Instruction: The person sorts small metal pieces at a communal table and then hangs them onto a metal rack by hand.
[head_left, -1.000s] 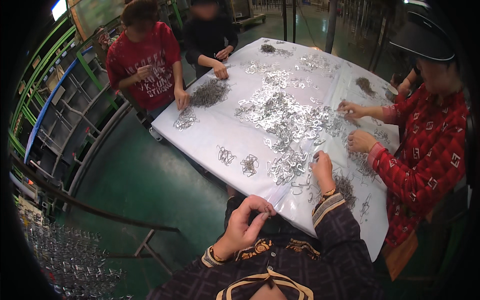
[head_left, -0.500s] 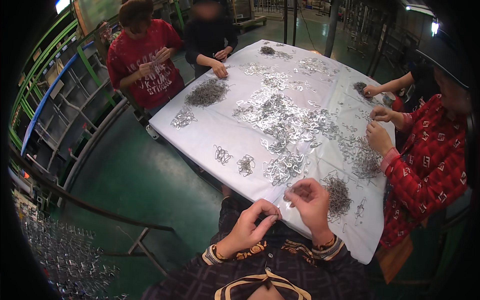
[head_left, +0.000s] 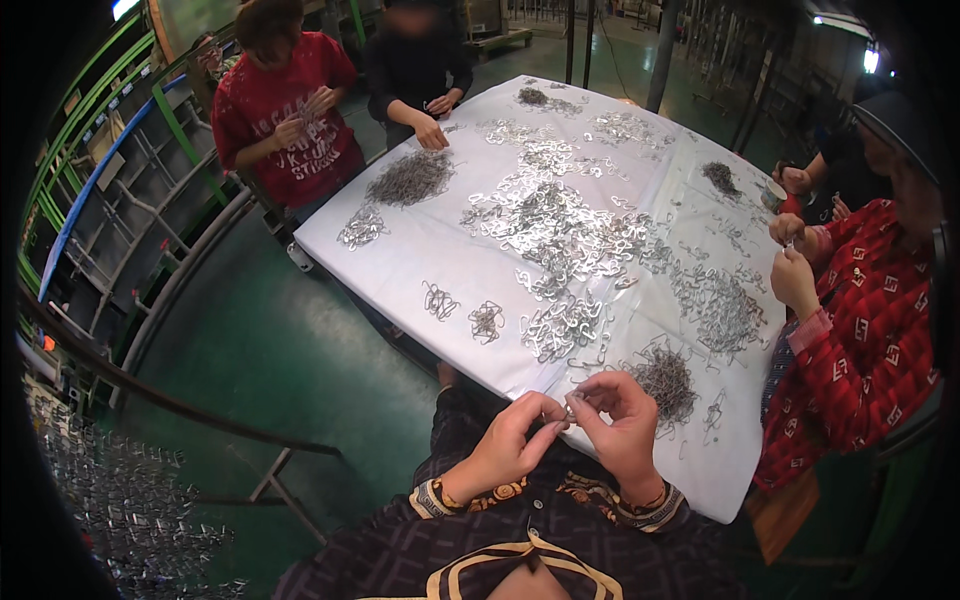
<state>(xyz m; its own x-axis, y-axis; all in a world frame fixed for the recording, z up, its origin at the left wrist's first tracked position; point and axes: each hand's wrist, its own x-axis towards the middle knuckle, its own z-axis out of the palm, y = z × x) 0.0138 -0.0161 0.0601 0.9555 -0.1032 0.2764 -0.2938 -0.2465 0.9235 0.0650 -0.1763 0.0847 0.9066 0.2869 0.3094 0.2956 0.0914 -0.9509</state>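
My left hand [head_left: 515, 440] and my right hand [head_left: 622, 425] meet over the table's near edge, both closed in a fingertip pinch. A small metal piece [head_left: 569, 408] shows between their fingertips, mostly hidden by the fingers. Just beyond lies a bright cluster of flat metal hooks [head_left: 560, 328]. Beside my right hand is a tangled heap of thin wire hooks [head_left: 665, 387]. Two little wire piles, one [head_left: 439, 301] and another [head_left: 486, 321], rest to the left near the edge.
The white-covered table [head_left: 400, 270] holds a large central spread of metal hooks [head_left: 545, 215] and a dark wire heap [head_left: 411, 178]. Co-workers in red [head_left: 300, 130] and black [head_left: 415, 60] stand far left; others sit right, one in patterned red [head_left: 860, 330]. Hanging metal parts [head_left: 120, 490] are lower left.
My hands have come together, the right moving left so the fingertips meet. The patterned-red co-worker's hands have drawn back from the pile, and another co-worker's hand has left the small dark heap.
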